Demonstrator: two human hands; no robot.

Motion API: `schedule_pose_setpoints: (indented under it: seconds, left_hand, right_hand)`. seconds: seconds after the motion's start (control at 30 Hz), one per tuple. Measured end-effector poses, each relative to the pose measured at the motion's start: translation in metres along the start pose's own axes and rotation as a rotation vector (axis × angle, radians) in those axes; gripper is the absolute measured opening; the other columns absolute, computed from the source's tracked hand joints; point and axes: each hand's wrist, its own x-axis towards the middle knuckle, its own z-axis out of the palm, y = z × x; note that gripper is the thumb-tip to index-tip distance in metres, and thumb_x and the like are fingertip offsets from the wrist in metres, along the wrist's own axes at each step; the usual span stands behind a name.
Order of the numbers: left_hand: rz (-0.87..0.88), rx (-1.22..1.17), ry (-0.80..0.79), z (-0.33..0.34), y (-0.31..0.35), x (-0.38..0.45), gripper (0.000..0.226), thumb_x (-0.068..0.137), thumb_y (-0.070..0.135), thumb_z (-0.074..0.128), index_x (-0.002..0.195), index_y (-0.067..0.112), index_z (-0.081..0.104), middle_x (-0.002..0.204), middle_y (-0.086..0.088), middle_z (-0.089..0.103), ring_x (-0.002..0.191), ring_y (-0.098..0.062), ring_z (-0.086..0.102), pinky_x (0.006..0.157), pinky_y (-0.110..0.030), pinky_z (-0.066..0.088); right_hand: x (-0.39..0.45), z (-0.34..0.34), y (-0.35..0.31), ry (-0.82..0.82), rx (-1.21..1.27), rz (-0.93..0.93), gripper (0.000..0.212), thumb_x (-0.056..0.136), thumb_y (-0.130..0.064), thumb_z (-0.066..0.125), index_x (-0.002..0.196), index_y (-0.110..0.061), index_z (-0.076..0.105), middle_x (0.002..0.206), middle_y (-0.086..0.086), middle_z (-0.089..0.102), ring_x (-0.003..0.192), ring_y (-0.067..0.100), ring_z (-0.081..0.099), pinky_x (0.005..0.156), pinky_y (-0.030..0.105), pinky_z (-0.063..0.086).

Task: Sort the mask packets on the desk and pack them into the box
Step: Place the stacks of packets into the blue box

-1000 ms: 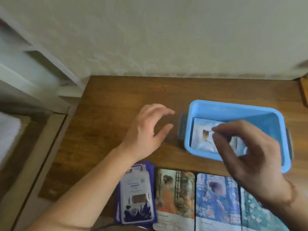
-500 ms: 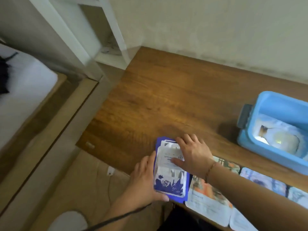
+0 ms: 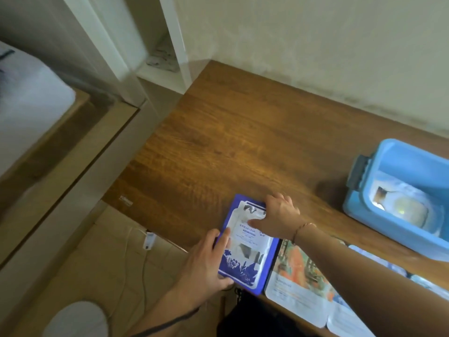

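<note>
Wooden desk [image 3: 243, 147] beside white shelving [image 3: 170, 69]; both hands, left hand [image 3: 206, 261] and right hand [image 3: 279, 215], pinch the purple packet [image 3: 245, 254] at its front-left corner, blue box [image 3: 379, 215] well apart.

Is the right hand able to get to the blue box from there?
Probably yes. The right hand rests on the purple packets, and only bare desk lies between it and the open blue box.

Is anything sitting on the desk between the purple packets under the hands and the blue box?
Nothing visible does. Both hands, left and right, hold the purple packets at the desk's near edge; bare wood runs from there to the open blue box. The orange packet lies beside them, nearer.
</note>
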Motion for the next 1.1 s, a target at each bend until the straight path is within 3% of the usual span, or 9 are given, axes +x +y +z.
schedule_pose_setpoints:
  seconds: [0.17, 0.3, 0.4, 0.47, 0.57, 0.67, 0.9, 1.0, 1.1]
  left_hand:
    - [0.009, -0.014, 0.047, 0.003, -0.002, -0.002, 0.106, 0.08, 0.062, 0.065, 0.153, 0.03, -0.004, 0.147, 0.004, 0.016, 0.13, -0.007, 0.033, 0.107, -0.022, 0.034]
    - [0.009, -0.043, 0.038, 0.002, -0.005, -0.005, 0.115, 0.072, 0.066, 0.068, 0.151, 0.036, -0.009, 0.146, 0.012, 0.02, 0.129, -0.006, 0.028, 0.108, -0.028, 0.035]
    - [-0.027, -0.318, -0.071, -0.025, -0.013, 0.003, 0.137, 0.055, 0.063, 0.08, 0.145, 0.046, -0.022, 0.142, 0.03, 0.01, 0.134, 0.002, 0.016, 0.113, -0.031, 0.026]
    - [-0.086, -0.584, -0.131, -0.044, -0.023, 0.018, 0.145, 0.051, 0.062, 0.086, 0.141, 0.054, -0.026, 0.149, 0.03, 0.016, 0.136, 0.0, 0.027, 0.112, -0.037, 0.032]
    - [-0.132, -0.96, -0.069, -0.058, -0.034, 0.048, 0.122, 0.059, 0.042, 0.092, 0.153, 0.035, 0.013, 0.134, 0.017, 0.055, 0.118, -0.007, 0.059, 0.1, -0.039, 0.05]
    - [-0.153, -1.132, -0.062, -0.067, -0.033, 0.065, 0.072, 0.059, 0.032, 0.086, 0.123, 0.018, 0.057, 0.112, -0.006, 0.072, 0.103, -0.026, 0.07, 0.093, -0.053, 0.054]
    - [-0.063, -1.302, -0.32, -0.075, -0.009, 0.083, 0.055, 0.076, 0.016, 0.076, 0.127, 0.015, 0.056, 0.124, -0.018, 0.066, 0.114, -0.038, 0.063, 0.094, -0.049, 0.053]
    - [-0.043, -1.368, -0.292, -0.083, 0.006, 0.086, 0.057, 0.075, 0.019, 0.077, 0.127, 0.013, 0.055, 0.124, -0.021, 0.064, 0.113, -0.041, 0.062, 0.093, -0.053, 0.053]
    - [-0.075, -1.481, -0.154, -0.092, 0.031, 0.087, 0.065, 0.068, 0.02, 0.082, 0.126, 0.008, 0.056, 0.12, -0.024, 0.065, 0.107, -0.042, 0.065, 0.084, -0.05, 0.056]
  right_hand:
    - [0.004, -0.024, 0.012, -0.155, 0.236, -0.132, 0.03, 0.079, -0.027, 0.074, 0.103, -0.024, 0.056, 0.098, -0.007, 0.067, 0.089, 0.011, 0.064, 0.076, 0.027, 0.055]
    - [0.003, -0.026, 0.02, -0.168, 0.506, -0.124, 0.026, 0.079, -0.013, 0.078, 0.094, -0.026, 0.061, 0.09, -0.011, 0.073, 0.079, 0.0, 0.07, 0.067, 0.017, 0.054]
    - [0.009, -0.024, 0.022, -0.139, 0.585, -0.15, 0.026, 0.078, -0.01, 0.078, 0.091, -0.025, 0.062, 0.086, -0.01, 0.075, 0.075, -0.001, 0.07, 0.067, 0.018, 0.054]
    - [0.014, -0.029, 0.021, -0.127, 0.651, -0.182, 0.026, 0.078, -0.007, 0.078, 0.092, -0.023, 0.063, 0.084, -0.008, 0.076, 0.076, 0.005, 0.072, 0.068, 0.022, 0.055]
    - [0.019, -0.039, 0.017, -0.124, 0.791, -0.248, 0.027, 0.077, 0.002, 0.076, 0.089, -0.02, 0.063, 0.082, -0.002, 0.076, 0.075, 0.013, 0.072, 0.066, 0.025, 0.056]
    - [0.025, -0.051, 0.01, -0.106, 0.946, -0.274, 0.032, 0.074, 0.012, 0.074, 0.087, -0.016, 0.062, 0.074, -0.001, 0.075, 0.067, 0.01, 0.069, 0.061, 0.022, 0.054]
    - [0.036, -0.091, 0.008, -0.114, 0.984, -0.244, 0.032, 0.069, 0.009, 0.079, 0.093, -0.009, 0.067, 0.082, 0.01, 0.075, 0.068, 0.019, 0.07, 0.061, 0.028, 0.056]
    - [0.03, -0.107, 0.012, -0.078, 1.049, -0.188, 0.036, 0.071, 0.007, 0.079, 0.099, -0.011, 0.066, 0.088, 0.011, 0.075, 0.074, 0.022, 0.072, 0.061, 0.032, 0.058]
    - [0.003, -0.113, 0.013, 0.135, 1.321, -0.127, 0.042, 0.079, -0.005, 0.076, 0.116, -0.017, 0.06, 0.102, 0.012, 0.074, 0.086, 0.024, 0.071, 0.076, 0.038, 0.059]
